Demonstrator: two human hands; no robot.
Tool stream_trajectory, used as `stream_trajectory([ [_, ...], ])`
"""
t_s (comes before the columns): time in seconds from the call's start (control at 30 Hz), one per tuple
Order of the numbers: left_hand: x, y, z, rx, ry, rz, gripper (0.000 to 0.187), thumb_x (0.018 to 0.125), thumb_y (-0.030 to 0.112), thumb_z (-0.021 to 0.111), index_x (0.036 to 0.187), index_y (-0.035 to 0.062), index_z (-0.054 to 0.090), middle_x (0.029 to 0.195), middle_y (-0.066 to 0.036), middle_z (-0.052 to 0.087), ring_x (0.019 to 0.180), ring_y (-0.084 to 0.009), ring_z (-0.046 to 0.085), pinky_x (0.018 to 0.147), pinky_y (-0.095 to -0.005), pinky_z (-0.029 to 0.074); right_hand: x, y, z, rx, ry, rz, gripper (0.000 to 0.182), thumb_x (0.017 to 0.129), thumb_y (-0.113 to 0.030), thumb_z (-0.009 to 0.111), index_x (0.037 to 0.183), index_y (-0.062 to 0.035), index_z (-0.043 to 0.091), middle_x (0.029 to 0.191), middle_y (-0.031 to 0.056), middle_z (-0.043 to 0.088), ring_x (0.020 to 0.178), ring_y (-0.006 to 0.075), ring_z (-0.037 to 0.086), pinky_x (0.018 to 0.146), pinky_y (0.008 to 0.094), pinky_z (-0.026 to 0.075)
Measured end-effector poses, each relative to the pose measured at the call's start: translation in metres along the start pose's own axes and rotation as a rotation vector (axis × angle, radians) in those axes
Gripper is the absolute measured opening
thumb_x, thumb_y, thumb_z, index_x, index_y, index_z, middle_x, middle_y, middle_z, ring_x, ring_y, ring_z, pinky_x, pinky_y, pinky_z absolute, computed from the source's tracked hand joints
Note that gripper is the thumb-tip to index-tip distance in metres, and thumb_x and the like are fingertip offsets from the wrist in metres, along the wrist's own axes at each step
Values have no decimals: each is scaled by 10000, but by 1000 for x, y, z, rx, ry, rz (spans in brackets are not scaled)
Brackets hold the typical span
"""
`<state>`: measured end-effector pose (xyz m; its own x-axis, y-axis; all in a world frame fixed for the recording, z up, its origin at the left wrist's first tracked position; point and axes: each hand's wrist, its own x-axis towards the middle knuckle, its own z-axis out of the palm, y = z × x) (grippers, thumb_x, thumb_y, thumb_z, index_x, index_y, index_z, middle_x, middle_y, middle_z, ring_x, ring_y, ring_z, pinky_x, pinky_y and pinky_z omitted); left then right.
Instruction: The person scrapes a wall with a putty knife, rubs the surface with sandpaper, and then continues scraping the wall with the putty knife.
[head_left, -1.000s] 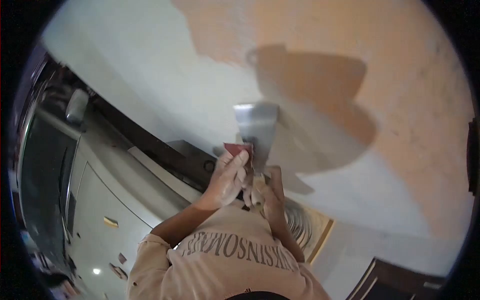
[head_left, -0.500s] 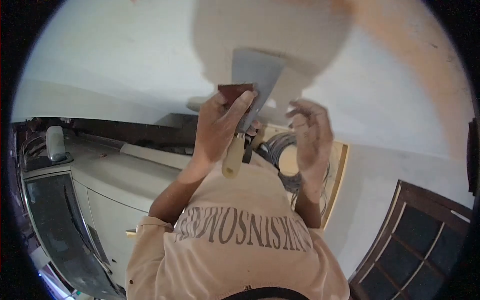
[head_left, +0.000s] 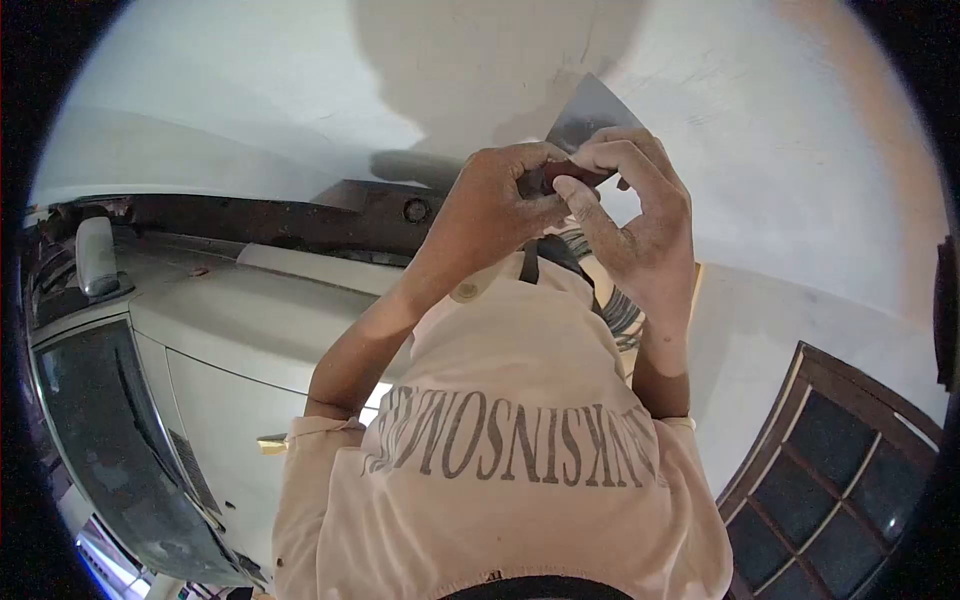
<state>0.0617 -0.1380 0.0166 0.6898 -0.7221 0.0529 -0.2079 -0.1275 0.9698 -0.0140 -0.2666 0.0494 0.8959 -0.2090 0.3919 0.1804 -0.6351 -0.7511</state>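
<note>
My left hand (head_left: 500,200) is closed around a putty knife, its wide grey blade (head_left: 588,108) angled up and to the right toward the white wall. The end of its pale handle (head_left: 468,290) shows below my wrist. Between the fingers of both hands is a small dark red-brown piece of sandpaper (head_left: 580,176). My right hand (head_left: 648,215) pinches the right side of this piece with thumb and fingers. Most of the knife's handle and the left fingers behind it are hidden.
A pale wall (head_left: 740,130) with an orange-brown patch rises ahead. On the left stands a dusty car (head_left: 230,310) with a side mirror (head_left: 96,255). Coiled cable (head_left: 620,318) lies below my right hand. A dark-framed paned door (head_left: 830,460) is at lower right.
My right hand, apart and empty before, has come up to the left hand and taken hold of the sandpaper. My left hand and the putty knife have shifted right, the blade tilting further right.
</note>
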Motion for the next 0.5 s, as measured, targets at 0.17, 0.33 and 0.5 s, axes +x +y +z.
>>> stream_trajectory([
  [0.17,-4,-9,-5,-293,3,-24,269,783,92,600,1028,-10,562,780,-56,607,639,-83,544,562,-221,445,-16,11,-10,277,326,198,130,788,-31,572,910,-20,530,806,85,585,754,149,544,628,259,435],
  [0.33,-19,-8,-10,-381,4,-212,261,833,100,532,1076,3,529,771,-29,570,660,-71,483,587,-207,400,-18,18,-29,499,557,327,213,853,-61,519,1050,19,500,812,66,598,689,89,545,568,217,434],
  [0.5,-33,-26,-15,-371,-91,-237,371,878,209,471,1192,13,467,794,0,528,667,-72,411,617,-195,361,-32,19,-19,439,565,429,226,864,-85,515,1061,25,525,786,39,591,679,67,540,543,203,429],
])
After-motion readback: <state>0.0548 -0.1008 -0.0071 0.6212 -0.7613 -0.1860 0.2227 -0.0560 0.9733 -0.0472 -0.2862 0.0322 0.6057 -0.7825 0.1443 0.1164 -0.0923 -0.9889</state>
